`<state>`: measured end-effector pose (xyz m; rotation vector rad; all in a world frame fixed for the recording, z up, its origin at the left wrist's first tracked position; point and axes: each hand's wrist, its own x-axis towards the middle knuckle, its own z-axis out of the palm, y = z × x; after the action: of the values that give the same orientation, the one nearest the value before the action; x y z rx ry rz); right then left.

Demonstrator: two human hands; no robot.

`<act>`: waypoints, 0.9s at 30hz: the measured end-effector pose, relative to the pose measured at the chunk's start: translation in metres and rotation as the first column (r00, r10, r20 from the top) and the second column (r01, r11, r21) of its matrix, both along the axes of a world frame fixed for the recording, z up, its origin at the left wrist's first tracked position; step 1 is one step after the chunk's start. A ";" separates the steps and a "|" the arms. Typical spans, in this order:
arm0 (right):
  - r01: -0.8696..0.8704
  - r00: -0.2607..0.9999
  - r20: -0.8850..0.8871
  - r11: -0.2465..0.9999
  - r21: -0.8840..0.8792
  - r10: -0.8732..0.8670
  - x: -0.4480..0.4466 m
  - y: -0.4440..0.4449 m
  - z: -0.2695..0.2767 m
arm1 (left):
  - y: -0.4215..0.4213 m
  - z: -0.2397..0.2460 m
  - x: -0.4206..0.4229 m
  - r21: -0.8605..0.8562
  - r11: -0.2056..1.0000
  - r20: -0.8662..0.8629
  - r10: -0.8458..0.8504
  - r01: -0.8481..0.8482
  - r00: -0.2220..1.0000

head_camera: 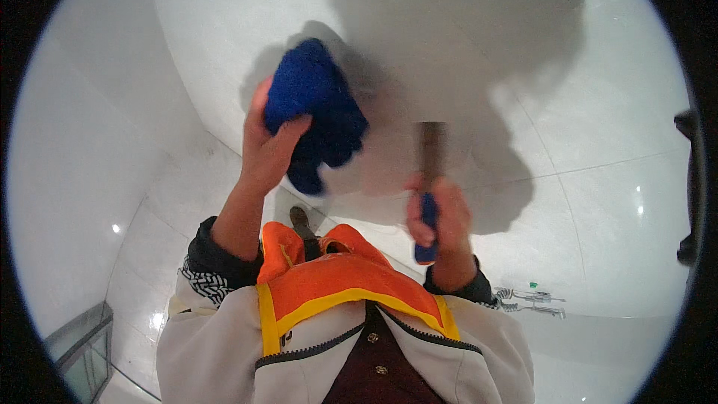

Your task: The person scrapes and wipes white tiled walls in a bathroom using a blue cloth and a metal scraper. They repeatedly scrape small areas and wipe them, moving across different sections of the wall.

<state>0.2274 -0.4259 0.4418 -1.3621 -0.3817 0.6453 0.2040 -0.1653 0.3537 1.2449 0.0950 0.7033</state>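
A bunched dark blue cloth (317,101) is in my left hand (272,146), with the thumb across its near side and the rest hanging loose to the right. My right hand (449,210) is closed around the blue handle (429,219) of a scraper, whose flat, blurred metal blade (432,143) points away from me. Both hands are apart, in front of a glossy pale tiled wall (606,207) with a dark shadow on it. Whether the cloth touches the wall, I cannot tell.
A shower-like metal fitting with a coiled hose (541,310) is at the lower right. At the right edge there is a dark bar handle (693,185). A glass-sided frame (84,348) stands at the lower left. My shoe (299,216) is on the tiled floor.
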 end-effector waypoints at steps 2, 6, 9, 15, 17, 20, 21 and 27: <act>-0.096 0.896 -0.435 0.995 0.013 0.092 0.004 0.028 -0.021 | -0.012 0.014 -0.002 -0.451 0.828 0.039 -0.355 0.333 0.934; -0.291 0.781 -0.587 0.956 -0.038 0.214 0.002 0.047 -0.043 | -0.017 0.019 -0.006 -0.543 0.752 -0.001 -0.446 0.374 0.895; -0.244 0.868 -0.489 0.929 -0.278 0.081 -0.013 0.030 -0.038 | -0.010 0.033 -0.005 -0.380 0.905 -0.081 -0.236 0.189 0.968; 0.006 0.952 -0.305 0.995 -0.101 -0.036 -0.028 -0.008 -0.015 | -0.030 0.105 0.029 0.712 0.601 0.325 0.178 -0.365 0.929; 0.052 0.956 -0.280 0.992 -0.116 -0.083 -0.029 -0.012 -0.010 | -0.040 0.110 0.051 0.762 0.475 0.330 0.299 -0.440 0.895; 0.121 0.962 -0.248 0.992 0.023 -0.112 -0.028 -0.013 -0.001 | -0.033 0.076 0.075 0.734 0.503 0.258 0.415 -0.456 0.872; 0.142 0.967 -0.225 0.984 0.104 -0.116 -0.025 -0.011 0.005 | -0.019 0.056 0.079 0.687 0.549 0.222 0.465 -0.476 0.857; 0.156 0.974 -0.170 0.987 0.033 -0.148 0.015 0.041 0.038 | 0.059 -0.068 0.051 0.671 0.734 -0.451 0.511 -0.100 0.732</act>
<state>0.2426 -0.3844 0.4802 -1.2687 -0.1546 0.6146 0.2547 -0.1065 0.2854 2.1083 0.7001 0.6147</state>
